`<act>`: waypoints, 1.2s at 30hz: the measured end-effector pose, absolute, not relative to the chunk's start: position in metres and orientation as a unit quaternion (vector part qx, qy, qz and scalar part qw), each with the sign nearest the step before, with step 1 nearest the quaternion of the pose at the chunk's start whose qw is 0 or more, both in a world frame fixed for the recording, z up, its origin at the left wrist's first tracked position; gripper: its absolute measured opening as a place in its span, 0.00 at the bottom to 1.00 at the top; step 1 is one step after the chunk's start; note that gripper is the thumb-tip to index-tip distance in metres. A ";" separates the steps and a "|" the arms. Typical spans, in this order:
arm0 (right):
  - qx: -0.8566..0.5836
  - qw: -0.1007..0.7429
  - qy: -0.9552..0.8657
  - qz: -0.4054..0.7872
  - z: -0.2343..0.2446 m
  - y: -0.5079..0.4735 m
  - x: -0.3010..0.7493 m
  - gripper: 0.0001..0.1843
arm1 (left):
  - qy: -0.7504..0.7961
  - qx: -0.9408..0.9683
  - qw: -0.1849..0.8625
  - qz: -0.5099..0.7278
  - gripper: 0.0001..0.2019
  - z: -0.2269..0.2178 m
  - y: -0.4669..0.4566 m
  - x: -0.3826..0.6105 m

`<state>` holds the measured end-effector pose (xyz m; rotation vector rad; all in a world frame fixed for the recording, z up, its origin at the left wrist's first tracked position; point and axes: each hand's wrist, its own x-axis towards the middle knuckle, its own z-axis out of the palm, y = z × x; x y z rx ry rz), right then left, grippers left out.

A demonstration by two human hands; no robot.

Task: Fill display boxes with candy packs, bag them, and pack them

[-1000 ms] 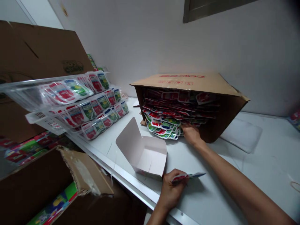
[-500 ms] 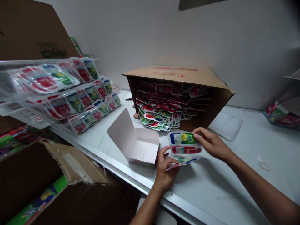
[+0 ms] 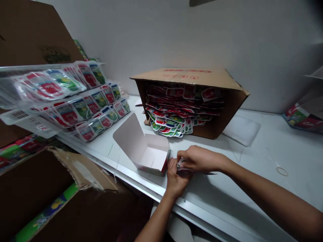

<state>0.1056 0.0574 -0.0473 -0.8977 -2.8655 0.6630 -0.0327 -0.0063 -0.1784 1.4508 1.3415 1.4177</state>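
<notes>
Close together over the table's front part, my left hand (image 3: 176,178) and my right hand (image 3: 199,158) are both closed on a strip of printed sachets (image 3: 185,172). The strip looks folded. My fingers cover most of it, and a thin edge sticks out to the right under my right hand. Just left of my left hand stands a small carton (image 3: 153,154), its lid raised and its white inside showing. Behind my hands a large cardboard box (image 3: 214,129) lies on its side, packed with stacked red and green sachets (image 3: 174,119).
At the left, a tiered clear rack (image 3: 15,111) holds rows of sachet strips (image 3: 83,109). An opened cardboard box (image 3: 83,171) sits below the table edge. A clear plastic bag (image 3: 242,129), a rubber band (image 3: 282,171) and a printed pack (image 3: 302,116) lie toward the right.
My right hand has moved left and down to my left hand, folding the strip of sachets that hung spread between them. The printed faces are now hidden.
</notes>
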 end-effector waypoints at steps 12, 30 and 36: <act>-0.385 0.158 -0.908 0.053 -0.110 0.157 0.115 0.15 | 0.451 0.553 0.509 0.481 0.06 -0.167 -0.014 -0.033; -0.291 0.188 -0.935 -0.073 -0.152 0.177 0.106 0.12 | 0.389 0.598 0.478 0.512 0.05 -0.163 -0.014 -0.037; -0.306 0.217 -0.925 -0.063 -0.159 0.166 0.115 0.09 | 0.394 0.609 0.476 0.497 0.05 -0.162 -0.014 -0.034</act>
